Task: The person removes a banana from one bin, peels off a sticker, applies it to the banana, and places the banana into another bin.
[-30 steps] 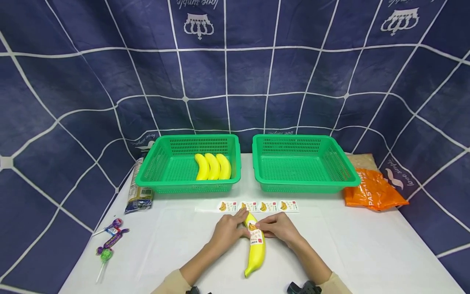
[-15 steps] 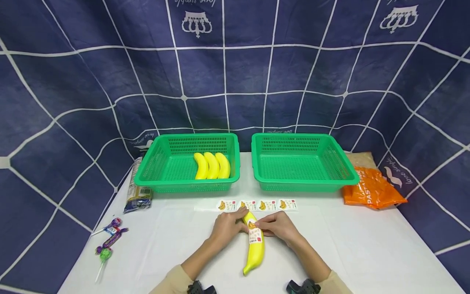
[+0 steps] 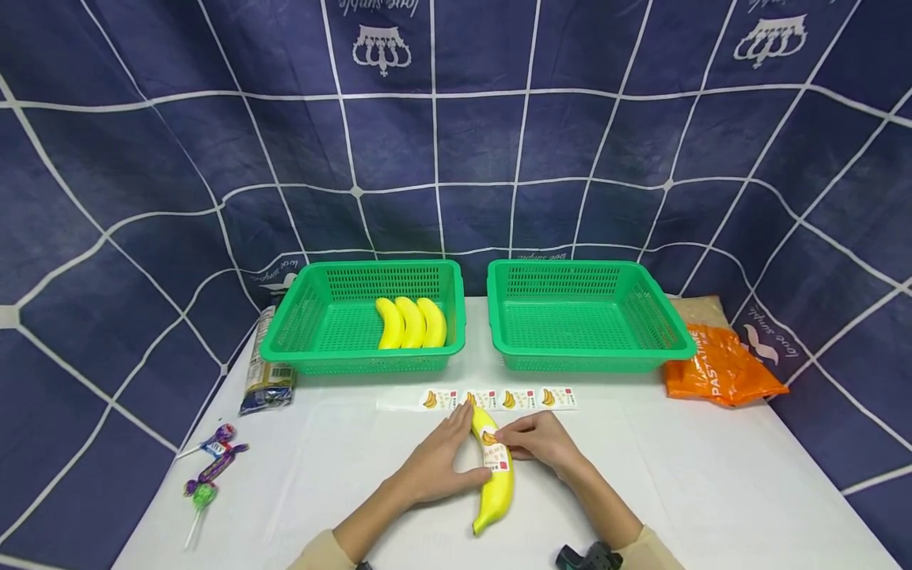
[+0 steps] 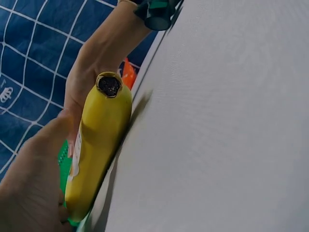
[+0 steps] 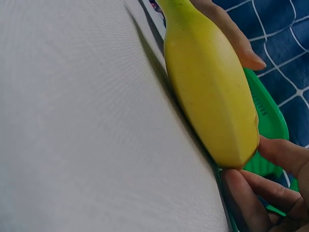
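My left hand (image 3: 443, 461) is spread wide against the banana (image 3: 495, 503), right hand (image 3: 545, 445) grips it, maybe its label (image 3: 496, 457) too.

We count four bananas (image 3: 412, 323), two baskets (image 3: 363, 360), five labels (image 3: 518, 399) (four in a row, one on the nearest banana (image 3: 495, 497)), two lollipops (image 3: 204, 496), one twisted sweet (image 3: 212, 469), one orange bag (image 3: 723, 368) and one packet (image 3: 267, 380). We also see one left hand (image 3: 436, 465) and one right hand (image 3: 543, 443).

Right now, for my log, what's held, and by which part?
Curved yellow banana with white label: right hand grips its side near label's far end; left hand touches it.
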`<state>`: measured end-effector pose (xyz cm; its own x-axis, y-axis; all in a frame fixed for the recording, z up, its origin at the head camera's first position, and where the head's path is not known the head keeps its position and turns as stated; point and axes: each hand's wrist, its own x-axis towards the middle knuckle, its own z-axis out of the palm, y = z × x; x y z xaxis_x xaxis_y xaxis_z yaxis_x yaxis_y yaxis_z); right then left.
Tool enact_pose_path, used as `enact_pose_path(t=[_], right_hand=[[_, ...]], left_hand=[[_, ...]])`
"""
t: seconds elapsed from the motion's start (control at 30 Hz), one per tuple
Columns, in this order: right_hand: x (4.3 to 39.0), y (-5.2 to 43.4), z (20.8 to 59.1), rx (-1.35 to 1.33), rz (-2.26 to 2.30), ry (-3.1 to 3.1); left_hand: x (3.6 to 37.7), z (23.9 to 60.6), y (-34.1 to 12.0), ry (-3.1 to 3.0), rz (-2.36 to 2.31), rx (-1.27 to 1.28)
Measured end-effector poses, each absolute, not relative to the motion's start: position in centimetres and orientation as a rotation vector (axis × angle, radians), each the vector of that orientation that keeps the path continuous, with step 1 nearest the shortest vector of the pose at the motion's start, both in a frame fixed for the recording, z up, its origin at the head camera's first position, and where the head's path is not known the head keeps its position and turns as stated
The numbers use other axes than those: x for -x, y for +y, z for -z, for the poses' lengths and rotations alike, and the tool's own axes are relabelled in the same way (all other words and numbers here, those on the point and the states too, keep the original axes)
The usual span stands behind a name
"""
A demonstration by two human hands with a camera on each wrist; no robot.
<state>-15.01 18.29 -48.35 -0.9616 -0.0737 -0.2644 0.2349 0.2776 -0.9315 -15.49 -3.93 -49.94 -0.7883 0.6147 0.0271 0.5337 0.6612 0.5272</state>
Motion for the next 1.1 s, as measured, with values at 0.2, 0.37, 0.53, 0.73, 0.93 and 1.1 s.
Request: enact_pose_path(t=[0.2, 0.37, 0.53, 0.73, 0.93, 1.1], right_hand=[[14.8, 18.1, 48.6, -0.149, 1.715, 2.338], [14.7, 18.0, 48.7, -0.140, 1.679, 2.381], [14.1, 17.8, 48.2, -0.096, 1.568, 2.536], [13.1, 16.6, 46.9, -0.030, 1.318, 2.845], [12.3, 15.4, 46.6, 0.023, 1.176, 2.930], [11.9, 15.0, 46.6, 0.044, 1.143, 2.917]], left_hand=[[15.2, 50.3, -4.0, 2.756, -0.674, -1.030], [15.2, 50.4, -4.1, 2.762, -0.681, -1.031], [15.1, 50.5, -3.9, 2.761, -0.683, -1.024], [15.1, 50.4, -3.7, 2.782, -0.681, -1.032], [15.2, 50.3, -3.8, 2.793, -0.688, -1.057], [15.3, 50.5, -4.0, 2.787, -0.689, -1.050]])
